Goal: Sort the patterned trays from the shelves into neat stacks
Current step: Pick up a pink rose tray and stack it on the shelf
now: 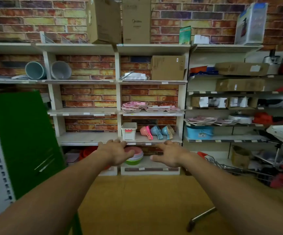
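Hands out in front of me, both empty: my left hand (pixel 116 152) and my right hand (pixel 168 154) reach forward side by side but apart, fingers spread and relaxed, holding nothing. Pink patterned trays (pixel 147 107) lie in a loose, crooked heap on a white shelf (pixel 151 114) above my right hand, well beyond my fingertips. More patterned trays (pixel 203 120) sit on a metal shelf further right. Just past my left hand, a stack of coloured bowls (pixel 135 157) rests low down. Pastel scoops (pixel 156 132) and a white bin (pixel 128 131) stand between my hands and the trays.
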Motion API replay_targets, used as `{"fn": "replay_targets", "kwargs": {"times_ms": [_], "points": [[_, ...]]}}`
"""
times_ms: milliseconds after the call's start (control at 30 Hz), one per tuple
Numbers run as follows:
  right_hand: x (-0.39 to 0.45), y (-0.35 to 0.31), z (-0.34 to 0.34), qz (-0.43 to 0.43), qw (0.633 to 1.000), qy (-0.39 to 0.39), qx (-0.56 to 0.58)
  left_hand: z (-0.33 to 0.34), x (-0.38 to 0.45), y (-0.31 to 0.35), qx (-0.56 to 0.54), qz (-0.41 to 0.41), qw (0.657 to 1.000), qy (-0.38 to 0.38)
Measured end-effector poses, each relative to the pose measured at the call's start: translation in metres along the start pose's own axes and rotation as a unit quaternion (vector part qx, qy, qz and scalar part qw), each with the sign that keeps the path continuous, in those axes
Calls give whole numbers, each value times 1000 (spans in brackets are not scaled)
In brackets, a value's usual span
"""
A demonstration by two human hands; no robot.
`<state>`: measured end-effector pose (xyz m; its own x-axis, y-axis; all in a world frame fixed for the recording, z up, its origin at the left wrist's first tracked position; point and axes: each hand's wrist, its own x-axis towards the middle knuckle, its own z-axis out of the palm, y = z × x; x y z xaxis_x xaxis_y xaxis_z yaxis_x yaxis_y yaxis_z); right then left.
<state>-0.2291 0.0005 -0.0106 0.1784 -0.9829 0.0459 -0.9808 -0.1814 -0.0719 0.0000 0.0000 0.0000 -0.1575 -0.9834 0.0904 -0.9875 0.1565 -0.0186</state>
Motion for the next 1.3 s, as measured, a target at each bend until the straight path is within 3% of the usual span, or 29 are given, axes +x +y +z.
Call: {"fn": "replay_targets", "kwargs": {"times_ms": [367,933,1300], "points": [[132,49,-5,-20,1000,-1,-10,8,129,15,27,-14,1000,-1],[402,56,0,13,999,2,-29,19,400,-89,40,-2,999,0],[572,94,11,10,1000,4,-20,47,569,-103,58,15,998,1]]}}
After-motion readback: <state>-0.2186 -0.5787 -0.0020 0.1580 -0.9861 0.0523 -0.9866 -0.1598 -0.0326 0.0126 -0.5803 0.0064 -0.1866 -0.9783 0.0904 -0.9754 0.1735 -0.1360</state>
